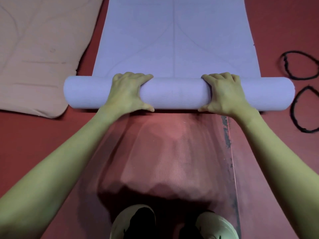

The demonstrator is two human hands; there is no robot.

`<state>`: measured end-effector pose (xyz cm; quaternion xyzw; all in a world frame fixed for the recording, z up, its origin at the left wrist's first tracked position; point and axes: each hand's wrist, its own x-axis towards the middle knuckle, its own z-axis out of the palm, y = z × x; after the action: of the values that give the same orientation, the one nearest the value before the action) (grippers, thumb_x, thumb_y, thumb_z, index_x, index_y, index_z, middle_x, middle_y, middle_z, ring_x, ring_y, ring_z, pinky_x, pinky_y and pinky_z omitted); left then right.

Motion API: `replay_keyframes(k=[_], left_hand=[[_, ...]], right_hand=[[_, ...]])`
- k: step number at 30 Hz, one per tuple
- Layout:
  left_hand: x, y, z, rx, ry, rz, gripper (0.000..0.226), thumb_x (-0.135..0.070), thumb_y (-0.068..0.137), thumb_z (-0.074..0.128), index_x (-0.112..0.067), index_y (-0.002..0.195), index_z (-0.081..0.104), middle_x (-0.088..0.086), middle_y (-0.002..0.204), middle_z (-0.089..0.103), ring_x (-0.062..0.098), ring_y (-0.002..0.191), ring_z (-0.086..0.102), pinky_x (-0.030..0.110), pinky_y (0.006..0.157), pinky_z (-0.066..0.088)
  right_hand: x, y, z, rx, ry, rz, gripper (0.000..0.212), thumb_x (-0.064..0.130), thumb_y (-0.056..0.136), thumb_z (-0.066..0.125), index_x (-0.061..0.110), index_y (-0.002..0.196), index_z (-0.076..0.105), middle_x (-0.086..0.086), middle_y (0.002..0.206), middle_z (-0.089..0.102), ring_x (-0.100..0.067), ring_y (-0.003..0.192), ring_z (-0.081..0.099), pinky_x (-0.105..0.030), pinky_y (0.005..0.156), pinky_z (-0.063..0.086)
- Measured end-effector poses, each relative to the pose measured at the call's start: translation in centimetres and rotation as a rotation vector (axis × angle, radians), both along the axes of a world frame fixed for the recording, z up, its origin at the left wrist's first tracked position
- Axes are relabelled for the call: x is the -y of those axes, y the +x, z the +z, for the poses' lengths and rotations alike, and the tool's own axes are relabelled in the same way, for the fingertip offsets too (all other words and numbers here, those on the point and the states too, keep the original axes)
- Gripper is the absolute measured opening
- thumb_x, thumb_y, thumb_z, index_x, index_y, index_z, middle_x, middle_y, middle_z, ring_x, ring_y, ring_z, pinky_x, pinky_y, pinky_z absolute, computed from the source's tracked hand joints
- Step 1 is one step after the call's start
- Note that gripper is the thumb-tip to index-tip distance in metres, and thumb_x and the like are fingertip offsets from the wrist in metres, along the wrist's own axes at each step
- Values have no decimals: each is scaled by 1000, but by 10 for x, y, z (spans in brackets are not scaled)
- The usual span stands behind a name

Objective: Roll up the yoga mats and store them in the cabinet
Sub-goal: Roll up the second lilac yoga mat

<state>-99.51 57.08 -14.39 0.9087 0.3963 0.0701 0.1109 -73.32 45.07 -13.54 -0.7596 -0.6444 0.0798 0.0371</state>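
Nearest, two shoes (pixel 174 223) on red floor (pixel 34 152); mid, L hand (pixel 127 91) & R hand (pixel 224 93), fingers curled over, thumbs under, clamp the rolled part of lilac yoga mat (pixel 174 49), rest flat beyond; beige mat (pixel 34 49) far left, black loops (pixel 300 66) right.

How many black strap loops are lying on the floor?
2, both right of the purple mat: upper black loop beside the flat part, lower black loop by the roll's right end. Both are cut by the frame edge.
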Motion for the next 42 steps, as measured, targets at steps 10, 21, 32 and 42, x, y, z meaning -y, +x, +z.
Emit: replay_keyframes(k=[10, 21, 32, 42], left_hand=[[83, -48, -10, 18, -30, -16, 103, -78, 44, 62, -28, 134, 54, -5, 130, 59, 22, 119, 55, 49, 103, 34], [94, -42, -25, -4, 179, 48, 58, -55, 99, 26, -24, 146, 40, -1, 147, 45, 21, 140, 34, 51, 116, 16], [59, -16, -25, -113, 172, 123, 65, -52, 98, 13, -16, 144, 41, 4, 147, 45, 26, 141, 32, 56, 115, 9], [66, -11, -33, -88, 218, 110, 56, -46, 101, 20, -19, 148, 35, 1, 151, 40, 21, 141, 31, 51, 117, 13]], right_hand=[[85, -34, 2, -67, -61, 36, 94, 52, 43, 86, 20, 126, 57, 1, 120, 63, -33, 111, 52, -45, 96, 32], [57, -15, 2, -225, -166, 8, 99, 48, 54, 87, 26, 141, 45, -1, 137, 53, -25, 129, 43, -40, 110, 22], [61, -34, -45, 58, 313, -93, 56, 47, 102, 24, 15, 143, 45, -12, 139, 51, -34, 130, 42, -47, 113, 19], [29, -27, -46, 93, 326, -142, 57, 44, 100, 25, 10, 134, 55, -13, 132, 57, -35, 123, 49, -50, 110, 24]])
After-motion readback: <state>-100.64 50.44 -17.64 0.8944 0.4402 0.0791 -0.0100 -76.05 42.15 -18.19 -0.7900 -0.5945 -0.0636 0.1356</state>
